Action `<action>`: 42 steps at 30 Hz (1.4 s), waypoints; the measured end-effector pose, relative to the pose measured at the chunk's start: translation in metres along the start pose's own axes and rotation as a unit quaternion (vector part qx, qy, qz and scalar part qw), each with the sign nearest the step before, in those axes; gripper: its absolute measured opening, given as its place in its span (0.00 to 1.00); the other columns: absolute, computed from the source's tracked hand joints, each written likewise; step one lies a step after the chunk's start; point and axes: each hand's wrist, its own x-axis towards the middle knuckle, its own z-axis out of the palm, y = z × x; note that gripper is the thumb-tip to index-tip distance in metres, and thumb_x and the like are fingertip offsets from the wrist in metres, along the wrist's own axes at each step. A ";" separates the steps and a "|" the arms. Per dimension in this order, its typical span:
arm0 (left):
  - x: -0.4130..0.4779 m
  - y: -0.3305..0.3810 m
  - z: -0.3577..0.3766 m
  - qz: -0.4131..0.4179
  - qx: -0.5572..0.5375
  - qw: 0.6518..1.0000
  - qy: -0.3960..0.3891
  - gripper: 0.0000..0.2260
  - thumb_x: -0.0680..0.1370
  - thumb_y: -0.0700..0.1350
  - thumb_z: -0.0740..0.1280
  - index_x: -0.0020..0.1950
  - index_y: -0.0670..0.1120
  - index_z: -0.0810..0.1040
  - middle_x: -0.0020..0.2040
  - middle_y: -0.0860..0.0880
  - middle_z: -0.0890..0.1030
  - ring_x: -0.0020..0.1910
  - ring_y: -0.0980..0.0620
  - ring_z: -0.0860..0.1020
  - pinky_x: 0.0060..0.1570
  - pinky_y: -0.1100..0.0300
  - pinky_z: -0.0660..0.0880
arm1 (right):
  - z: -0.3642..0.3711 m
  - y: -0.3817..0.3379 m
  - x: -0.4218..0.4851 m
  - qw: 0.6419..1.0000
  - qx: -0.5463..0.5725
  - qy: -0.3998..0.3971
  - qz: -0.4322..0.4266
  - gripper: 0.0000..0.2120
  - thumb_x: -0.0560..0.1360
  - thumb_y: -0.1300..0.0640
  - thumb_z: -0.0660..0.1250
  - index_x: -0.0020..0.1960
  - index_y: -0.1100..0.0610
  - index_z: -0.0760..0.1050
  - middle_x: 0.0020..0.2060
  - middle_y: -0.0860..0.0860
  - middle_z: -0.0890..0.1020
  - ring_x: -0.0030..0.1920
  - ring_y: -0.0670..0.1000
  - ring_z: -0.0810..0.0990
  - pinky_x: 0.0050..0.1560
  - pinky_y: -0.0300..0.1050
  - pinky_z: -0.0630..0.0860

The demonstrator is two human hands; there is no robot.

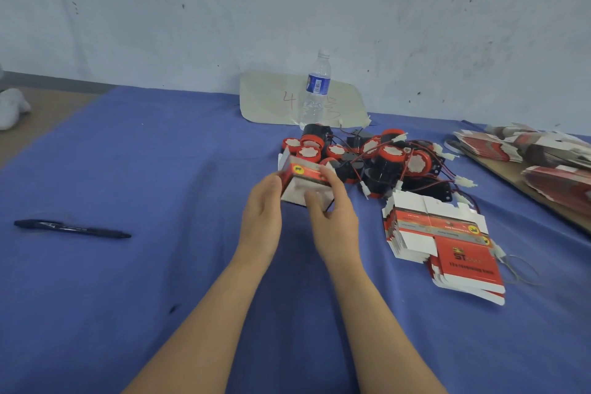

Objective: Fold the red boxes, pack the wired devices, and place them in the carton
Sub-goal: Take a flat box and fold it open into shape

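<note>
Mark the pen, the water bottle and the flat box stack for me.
pen (72, 229), head view, middle of its barrel.
water bottle (317, 85), head view, its blue label.
flat box stack (463, 264), head view, top sheet's red panel.

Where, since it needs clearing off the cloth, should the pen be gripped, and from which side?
Probably mid-barrel, from above. The pen lies flat on the blue cloth, long axis running left to right, so a thumb-and-finger pinch across its narrow width, near side to far side, suits it.
</note>
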 end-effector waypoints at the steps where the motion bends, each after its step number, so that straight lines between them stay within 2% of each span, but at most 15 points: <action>1: -0.001 -0.001 0.001 0.016 0.025 1.000 -0.004 0.12 0.83 0.49 0.54 0.61 0.56 0.75 0.61 0.55 0.75 0.61 0.60 0.74 0.60 0.64 0.70 | -0.001 0.002 0.000 1.000 -0.026 0.006 0.006 0.19 0.78 0.52 0.64 0.66 0.38 0.67 0.48 0.38 0.77 0.48 0.41 0.77 0.46 0.35 0.75; 3: -0.005 0.001 0.004 0.063 0.069 0.996 -0.005 0.12 0.83 0.47 0.55 0.60 0.58 0.75 0.59 0.57 0.74 0.60 0.63 0.72 0.57 0.73 0.68 | -0.004 0.006 0.000 0.998 -0.050 0.019 0.035 0.15 0.78 0.47 0.63 0.64 0.39 0.69 0.42 0.35 0.76 0.42 0.38 0.77 0.39 0.32 0.71; 6: -0.010 0.008 0.007 0.147 0.111 0.983 -0.021 0.14 0.83 0.44 0.55 0.60 0.62 0.72 0.60 0.63 0.73 0.63 0.64 0.70 0.62 0.71 0.65 | -0.006 0.006 0.003 0.997 -0.044 0.029 0.059 0.13 0.78 0.42 0.61 0.59 0.46 0.72 0.44 0.41 0.79 0.44 0.38 0.76 0.40 0.33 0.70; 10: -0.010 0.009 0.007 0.119 0.080 0.990 0.005 0.15 0.84 0.43 0.55 0.69 0.57 0.67 0.65 0.63 0.70 0.60 0.76 0.67 0.58 0.78 0.64 | -0.004 0.004 0.002 0.999 -0.024 0.024 0.035 0.09 0.79 0.46 0.62 0.55 0.50 0.72 0.42 0.39 0.79 0.40 0.34 0.76 0.35 0.25 0.69; 13: -0.009 0.003 0.009 0.109 0.138 0.984 0.006 0.18 0.83 0.42 0.55 0.74 0.47 0.64 0.73 0.54 0.67 0.70 0.63 0.64 0.68 0.68 0.62 | -0.001 0.004 -0.001 0.999 -0.044 0.001 0.022 0.13 0.79 0.50 0.62 0.64 0.45 0.70 0.47 0.39 0.80 0.45 0.40 0.79 0.38 0.26 0.71; 15: -0.010 0.001 0.010 0.115 0.174 0.978 -0.014 0.19 0.83 0.42 0.56 0.75 0.46 0.62 0.75 0.50 0.64 0.74 0.56 0.62 0.72 0.60 0.60 | 0.001 0.004 -0.002 0.999 -0.050 0.001 0.017 0.17 0.79 0.49 0.61 0.67 0.43 0.68 0.50 0.40 0.81 0.49 0.42 0.80 0.44 0.32 0.74; 18: -0.009 -0.002 0.008 0.117 0.192 0.974 -0.027 0.20 0.83 0.43 0.57 0.76 0.47 0.62 0.75 0.51 0.65 0.74 0.55 0.63 0.71 0.62 0.61 | 0.004 0.004 -0.002 0.998 -0.054 0.021 0.017 0.18 0.79 0.50 0.62 0.68 0.44 0.67 0.49 0.39 0.80 0.50 0.45 0.80 0.46 0.37 0.75; 22: -0.010 -0.004 0.007 0.127 0.209 0.969 -0.031 0.20 0.83 0.43 0.56 0.76 0.47 0.62 0.74 0.52 0.66 0.73 0.55 0.64 0.69 0.65 0.61 | 0.004 0.005 0.000 0.998 -0.058 0.018 0.020 0.20 0.79 0.51 0.62 0.70 0.45 0.65 0.54 0.44 0.81 0.53 0.48 0.80 0.53 0.46 0.77; 26: -0.009 -0.006 0.007 0.131 0.209 0.969 -0.030 0.20 0.83 0.43 0.55 0.76 0.48 0.61 0.75 0.52 0.64 0.73 0.56 0.63 0.70 0.64 0.61 | 0.001 0.007 0.002 0.998 -0.059 -0.012 0.014 0.20 0.79 0.52 0.62 0.70 0.43 0.66 0.52 0.39 0.79 0.51 0.43 0.78 0.48 0.37 0.73; 30: -0.007 -0.006 0.005 0.115 0.172 0.978 -0.014 0.19 0.84 0.43 0.53 0.76 0.50 0.61 0.74 0.55 0.65 0.73 0.57 0.63 0.72 0.58 0.61 | -0.001 0.005 0.003 0.998 -0.004 -0.054 0.014 0.17 0.81 0.50 0.58 0.69 0.43 0.68 0.48 0.32 0.78 0.48 0.31 0.77 0.42 0.23 0.70; 33: -0.008 -0.004 0.007 0.099 0.163 0.981 -0.021 0.20 0.84 0.45 0.52 0.76 0.52 0.59 0.72 0.57 0.63 0.74 0.57 0.61 0.73 0.57 0.60 | 0.001 0.001 0.004 0.996 0.068 -0.053 0.016 0.17 0.83 0.50 0.53 0.70 0.45 0.68 0.55 0.35 0.78 0.53 0.30 0.75 0.50 0.25 0.71; 36: -0.007 -0.002 0.009 0.120 0.223 0.967 0.005 0.20 0.83 0.50 0.52 0.75 0.56 0.57 0.73 0.51 0.63 0.73 0.54 0.61 0.72 0.55 0.60 | 0.001 -0.004 0.003 0.996 0.085 -0.028 -0.007 0.18 0.83 0.55 0.55 0.71 0.46 0.66 0.57 0.37 0.77 0.54 0.32 0.76 0.53 0.29 0.73; 38: -0.007 0.005 0.009 0.119 0.187 0.975 0.007 0.21 0.80 0.56 0.51 0.73 0.57 0.63 0.65 0.58 0.70 0.65 0.63 0.66 0.65 0.66 0.64 | 0.000 -0.006 0.001 0.996 0.065 -0.016 -0.052 0.25 0.81 0.61 0.59 0.75 0.48 0.59 0.59 0.43 0.77 0.55 0.37 0.76 0.55 0.34 0.74; 40: -0.007 0.010 0.009 0.086 0.073 0.994 -0.013 0.18 0.79 0.59 0.53 0.66 0.58 0.70 0.57 0.65 0.75 0.58 0.71 0.71 0.55 0.75 0.67 | 0.002 -0.008 -0.001 0.995 0.013 -0.008 -0.098 0.31 0.78 0.66 0.62 0.76 0.51 0.55 0.61 0.48 0.73 0.59 0.43 0.74 0.58 0.38 0.73; 42: -0.005 0.010 0.009 0.030 -0.009 0.999 -0.008 0.24 0.77 0.65 0.54 0.67 0.53 0.71 0.57 0.61 0.78 0.57 0.66 0.74 0.55 0.70 0.71 | 0.007 -0.007 -0.004 0.986 -0.091 0.015 -0.136 0.29 0.75 0.67 0.65 0.73 0.55 0.60 0.63 0.51 0.68 0.62 0.49 0.69 0.58 0.39 0.69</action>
